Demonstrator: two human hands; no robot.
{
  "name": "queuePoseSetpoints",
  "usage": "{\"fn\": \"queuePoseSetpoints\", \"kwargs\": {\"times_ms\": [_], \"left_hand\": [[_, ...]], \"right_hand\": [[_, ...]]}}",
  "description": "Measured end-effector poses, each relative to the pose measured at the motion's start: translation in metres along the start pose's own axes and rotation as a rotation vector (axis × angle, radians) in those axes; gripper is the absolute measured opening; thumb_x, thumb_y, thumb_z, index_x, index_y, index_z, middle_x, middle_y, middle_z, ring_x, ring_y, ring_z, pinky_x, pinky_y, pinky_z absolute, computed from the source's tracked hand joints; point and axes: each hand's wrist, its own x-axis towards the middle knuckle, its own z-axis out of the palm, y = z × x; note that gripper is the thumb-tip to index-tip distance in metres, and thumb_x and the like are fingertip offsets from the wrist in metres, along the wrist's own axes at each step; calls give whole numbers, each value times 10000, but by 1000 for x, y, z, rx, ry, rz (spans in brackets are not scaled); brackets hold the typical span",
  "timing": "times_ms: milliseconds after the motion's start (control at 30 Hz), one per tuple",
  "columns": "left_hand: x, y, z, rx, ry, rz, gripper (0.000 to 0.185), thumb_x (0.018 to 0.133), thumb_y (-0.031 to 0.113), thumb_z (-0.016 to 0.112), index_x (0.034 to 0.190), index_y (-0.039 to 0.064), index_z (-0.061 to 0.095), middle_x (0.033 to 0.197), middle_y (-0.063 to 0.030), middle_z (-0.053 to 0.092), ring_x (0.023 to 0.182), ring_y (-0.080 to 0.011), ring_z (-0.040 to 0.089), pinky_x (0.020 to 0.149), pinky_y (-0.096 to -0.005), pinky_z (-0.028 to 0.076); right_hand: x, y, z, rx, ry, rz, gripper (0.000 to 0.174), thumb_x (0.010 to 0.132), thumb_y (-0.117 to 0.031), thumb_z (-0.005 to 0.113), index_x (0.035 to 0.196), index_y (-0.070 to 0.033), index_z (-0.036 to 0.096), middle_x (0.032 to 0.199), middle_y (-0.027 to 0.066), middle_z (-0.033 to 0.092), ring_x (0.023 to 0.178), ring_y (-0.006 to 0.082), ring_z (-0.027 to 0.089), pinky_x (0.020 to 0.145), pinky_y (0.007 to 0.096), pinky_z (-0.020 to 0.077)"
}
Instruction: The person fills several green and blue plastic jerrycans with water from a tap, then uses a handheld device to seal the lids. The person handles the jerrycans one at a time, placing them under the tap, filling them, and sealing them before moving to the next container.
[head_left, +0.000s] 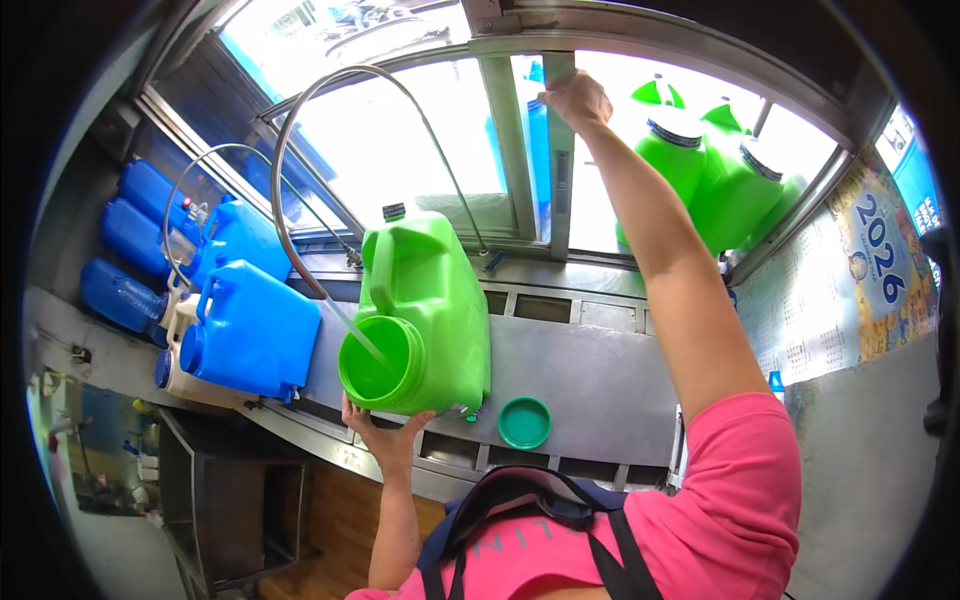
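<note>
A green plastic water jug (450, 300) stands on the metal counter with its wide round mouth uncapped towards me. My left hand (386, 435) holds it from below, thumb and fingers spread beneath the mouth. A curved metal filling tube (283, 187) arches over the jug. From its end a pale translucent stretch (352, 326), either water or clear tubing, runs into the mouth. My right hand (579, 99) is stretched far forward, its fingers closed around the upright frame (559, 150) of a sliding window. A round green lid (524, 423) lies on the counter, right of the jug.
Blue jugs (251, 326) and a cream jug (184, 322) crowd the left. Several green jugs (731, 187) stand beyond the window opening. A thinner curved tube (176, 180) hangs at the left. Slots (450, 450) line the counter's near edge. A calendar (877, 247) covers the right wall.
</note>
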Motion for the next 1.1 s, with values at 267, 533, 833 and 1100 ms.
{"fn": "queuePoseSetpoints", "kwargs": {"times_ms": [267,533,833,1100], "left_hand": [[-3,-2,-2,54,-30,19,1140,539,229,953,1394,59,219,1433,-136,247,1319,-315,339,1139,-467,267],[-3,-2,-1,19,-20,-5,1177,507,189,963,1394,39,205,1423,-143,257,1317,-310,337,1137,-462,266],[-1,-3,-1,10,-18,-14,1138,517,183,957,1382,72,227,1415,-130,273,1304,-304,351,1134,-468,266],[1,15,-1,-84,-25,-2,1152,510,122,949,1384,33,204,1314,-147,412,1219,-257,439,1047,-395,382]], "right_hand": [[4,92,-65,-26,211,97,619,664,-420,824,1164,-141,591,1069,105,682,998,257,652,881,398,502],[8,198,-175,-223,464,348,802,636,-370,853,1192,46,452,1098,244,652,1025,358,655,909,420,529],[21,286,-254,-514,491,490,770,648,-514,820,1163,-14,541,1107,204,667,993,339,675,871,442,548],[6,309,-290,-629,456,575,657,746,-665,660,1082,-104,719,1114,141,693,1021,334,669,843,459,535]]}}
